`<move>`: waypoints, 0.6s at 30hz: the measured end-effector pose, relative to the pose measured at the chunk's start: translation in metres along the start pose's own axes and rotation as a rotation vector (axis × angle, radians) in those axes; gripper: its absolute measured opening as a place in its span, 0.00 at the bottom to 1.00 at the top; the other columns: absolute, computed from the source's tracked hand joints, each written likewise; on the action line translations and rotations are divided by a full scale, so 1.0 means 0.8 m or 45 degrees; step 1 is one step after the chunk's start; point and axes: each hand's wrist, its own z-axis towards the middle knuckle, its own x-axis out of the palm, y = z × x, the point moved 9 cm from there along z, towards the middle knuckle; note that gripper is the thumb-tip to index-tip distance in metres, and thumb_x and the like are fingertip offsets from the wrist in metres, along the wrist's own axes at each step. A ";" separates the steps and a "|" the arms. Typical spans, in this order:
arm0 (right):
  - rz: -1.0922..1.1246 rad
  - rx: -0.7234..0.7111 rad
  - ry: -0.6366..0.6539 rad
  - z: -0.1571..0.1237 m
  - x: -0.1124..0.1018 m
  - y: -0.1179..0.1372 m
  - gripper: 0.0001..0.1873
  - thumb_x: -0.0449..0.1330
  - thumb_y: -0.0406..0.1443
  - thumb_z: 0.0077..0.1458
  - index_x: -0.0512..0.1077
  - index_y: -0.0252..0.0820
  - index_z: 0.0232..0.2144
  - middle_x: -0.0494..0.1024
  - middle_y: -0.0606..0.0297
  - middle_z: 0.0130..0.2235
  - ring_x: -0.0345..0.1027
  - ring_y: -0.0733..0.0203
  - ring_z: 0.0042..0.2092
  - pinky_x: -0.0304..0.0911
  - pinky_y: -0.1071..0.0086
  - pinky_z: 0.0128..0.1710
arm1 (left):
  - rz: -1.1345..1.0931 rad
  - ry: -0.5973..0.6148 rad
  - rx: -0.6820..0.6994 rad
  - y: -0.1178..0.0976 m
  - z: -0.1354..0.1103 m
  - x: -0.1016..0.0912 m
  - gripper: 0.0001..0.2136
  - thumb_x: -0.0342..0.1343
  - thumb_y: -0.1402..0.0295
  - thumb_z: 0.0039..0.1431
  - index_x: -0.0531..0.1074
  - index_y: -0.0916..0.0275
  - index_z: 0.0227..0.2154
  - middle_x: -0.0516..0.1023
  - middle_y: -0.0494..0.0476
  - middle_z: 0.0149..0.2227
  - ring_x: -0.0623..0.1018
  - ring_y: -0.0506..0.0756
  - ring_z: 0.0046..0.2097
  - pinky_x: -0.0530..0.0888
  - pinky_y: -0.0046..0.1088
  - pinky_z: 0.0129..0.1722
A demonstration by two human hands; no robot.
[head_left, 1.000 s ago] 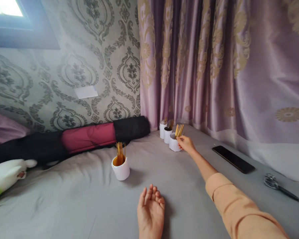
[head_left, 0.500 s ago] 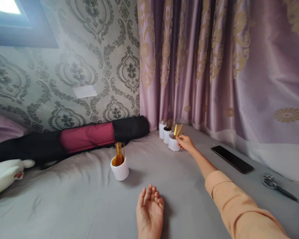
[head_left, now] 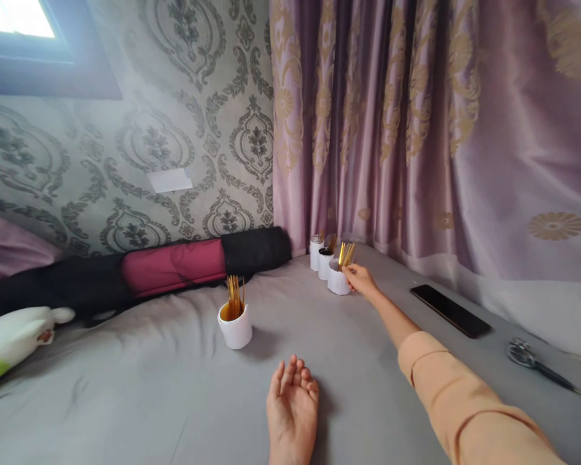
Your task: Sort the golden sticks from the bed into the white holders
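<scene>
At the back, a short white cup [head_left: 337, 282] holds several thin golden sticks [head_left: 347, 256]. My right hand [head_left: 361, 279] reaches to this cup's right side, its fingers closed at the rim close beside the sticks. The fingertips are small in view and partly hidden among the rim and sticks. My left hand [head_left: 293, 408] lies palm up near the front, fingers loosely curled and apart, with nothing in it. Ahead of it and to its left stands another white cup [head_left: 236, 330], upright, with several golden sticks [head_left: 234, 298] rising out of it.
Two more white containers [head_left: 315, 253] [head_left: 325, 266] stand behind the gripped cup. A black phone [head_left: 450, 311] and scissors [head_left: 537, 365] lie on the grey sheet [head_left: 174, 387] at right. A black and maroon roll [head_left: 174, 266] runs along the wall; a white plush toy [head_left: 17, 339] lies left.
The view has shifted slightly, so things at the left appear a little further right. Both hands stay where they were, with the right still at the cup.
</scene>
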 end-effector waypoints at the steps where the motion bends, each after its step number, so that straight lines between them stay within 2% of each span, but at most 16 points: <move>1: -0.007 -0.004 -0.009 0.001 0.000 0.000 0.13 0.53 0.42 0.49 0.68 0.38 0.29 0.66 0.71 0.15 0.57 0.71 0.14 0.53 0.79 0.13 | 0.017 0.006 0.006 -0.001 0.000 0.000 0.04 0.52 0.73 0.51 0.71 0.67 0.27 0.70 0.57 0.28 0.70 0.48 0.28 0.67 0.23 0.26; 6: -0.046 -0.038 -0.096 -0.003 -0.003 -0.002 0.16 0.51 0.42 0.50 0.70 0.38 0.35 0.66 0.72 0.15 0.57 0.71 0.14 0.53 0.78 0.14 | 0.046 0.030 0.018 -0.003 0.000 0.002 0.04 0.53 0.72 0.50 0.71 0.67 0.27 0.71 0.56 0.28 0.70 0.47 0.28 0.66 0.23 0.26; 10: -0.037 -0.115 -0.146 -0.023 0.001 0.009 0.19 0.48 0.43 0.51 0.69 0.39 0.39 0.67 0.70 0.18 0.58 0.70 0.15 0.54 0.77 0.15 | 0.033 0.063 0.033 -0.005 0.000 0.003 0.04 0.54 0.72 0.49 0.70 0.67 0.29 0.71 0.55 0.28 0.71 0.48 0.28 0.66 0.23 0.25; 18: 0.125 -0.171 -0.008 -0.078 0.048 0.035 0.17 0.48 0.42 0.50 0.68 0.37 0.35 0.66 0.70 0.19 0.57 0.70 0.15 0.52 0.78 0.12 | 0.029 0.083 0.063 -0.009 -0.009 0.001 0.05 0.56 0.70 0.48 0.69 0.67 0.27 0.70 0.54 0.25 0.70 0.47 0.26 0.64 0.22 0.24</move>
